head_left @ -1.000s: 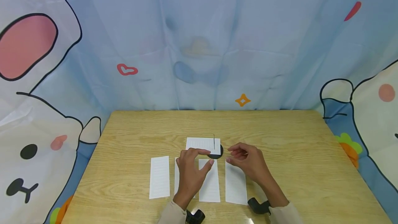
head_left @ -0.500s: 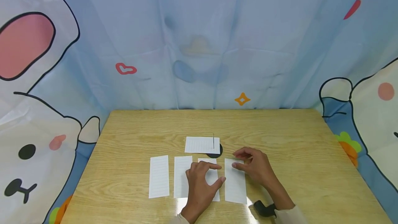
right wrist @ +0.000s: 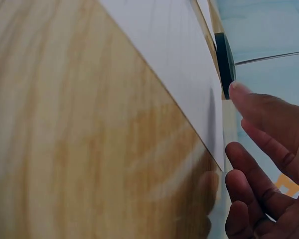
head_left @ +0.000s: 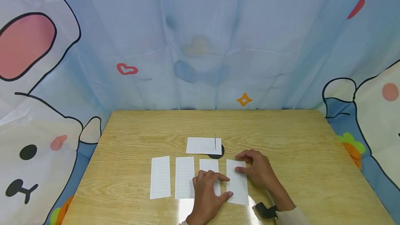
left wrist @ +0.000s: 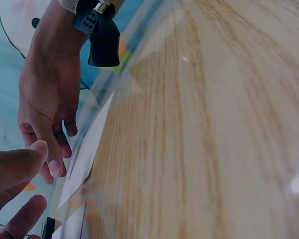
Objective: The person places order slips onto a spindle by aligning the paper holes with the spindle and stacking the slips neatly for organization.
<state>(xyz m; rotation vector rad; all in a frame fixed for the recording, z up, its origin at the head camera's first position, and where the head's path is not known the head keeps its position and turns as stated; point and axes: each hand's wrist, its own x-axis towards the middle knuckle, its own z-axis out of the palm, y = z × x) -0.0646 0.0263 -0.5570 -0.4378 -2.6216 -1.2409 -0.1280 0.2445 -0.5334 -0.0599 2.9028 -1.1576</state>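
Several lined white paper slips lie in a row on the table. The rightmost slip (head_left: 236, 187) is between my two hands. My left hand (head_left: 207, 195) hovers over the neighbouring slip (head_left: 208, 165), thumb and forefinger spread wide near the rightmost slip's left edge. My right hand (head_left: 258, 169) is at that slip's top right corner, fingers loosely bent. In the right wrist view its fingers (right wrist: 261, 112) appear just off the paper (right wrist: 169, 59), holding nothing. Behind the row, another slip (head_left: 201, 145) sits on a bill spike with a thin upright pin (head_left: 215, 141) and round black base (head_left: 217, 156).
Two more slips, the leftmost (head_left: 160, 178) and the one beside it (head_left: 184, 178), lie at the left of the row. The wooden table (head_left: 125, 141) ends against a printed blue curtain (head_left: 200, 27). A black wrist camera (head_left: 265, 210) sits below my right hand.
My left hand has come away from the bill spike, moving down and right towards the rightmost slip. My right hand has shifted slightly right and lower to that slip's top corner.
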